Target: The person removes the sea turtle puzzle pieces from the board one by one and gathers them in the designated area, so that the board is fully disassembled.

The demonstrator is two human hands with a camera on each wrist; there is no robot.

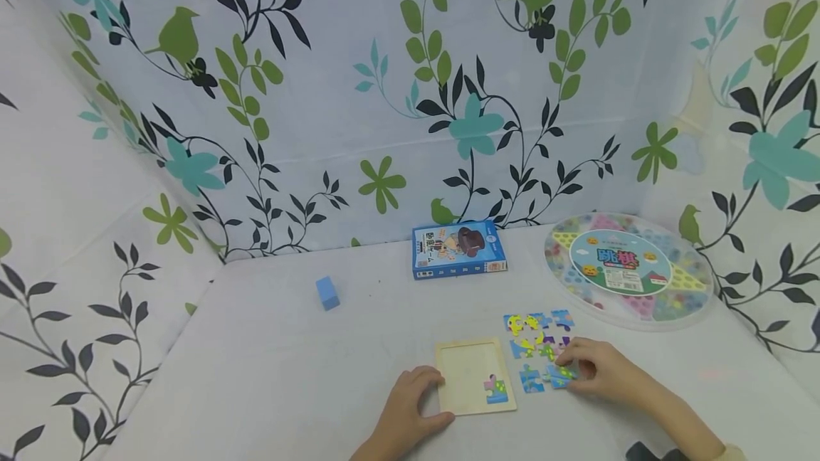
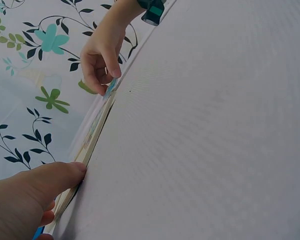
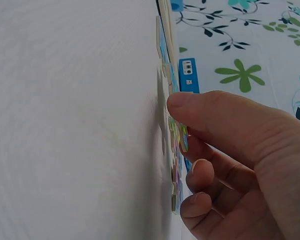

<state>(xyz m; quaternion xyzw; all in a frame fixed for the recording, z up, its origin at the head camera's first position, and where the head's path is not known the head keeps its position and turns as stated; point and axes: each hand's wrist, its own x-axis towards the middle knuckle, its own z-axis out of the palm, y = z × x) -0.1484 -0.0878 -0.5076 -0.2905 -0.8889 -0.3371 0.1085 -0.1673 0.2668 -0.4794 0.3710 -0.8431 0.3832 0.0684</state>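
Note:
My left hand (image 1: 410,407) grips a shallow wooden puzzle tray (image 1: 458,345) at its lower left corner, thumb on the near edge and fingers on the left side. One jigsaw piece (image 1: 496,390), blue, green and pink, lies in the tray's lower right corner. To the tray's right, my right hand (image 1: 602,368) pinches a blue and green jigsaw piece (image 1: 560,377) between thumb and fingers. In the right wrist view, that piece (image 3: 184,139) shows edge-on by the thumb. Several other loose pieces (image 1: 532,379) lie beside it on the white table.
Behind the pieces lies a blue game box (image 1: 460,269). A round, clear-cased board game (image 1: 688,290) lies at the right. A small blue block (image 1: 327,293) sits at the left back. Patterned cloth (image 1: 333,91) hangs behind the table.

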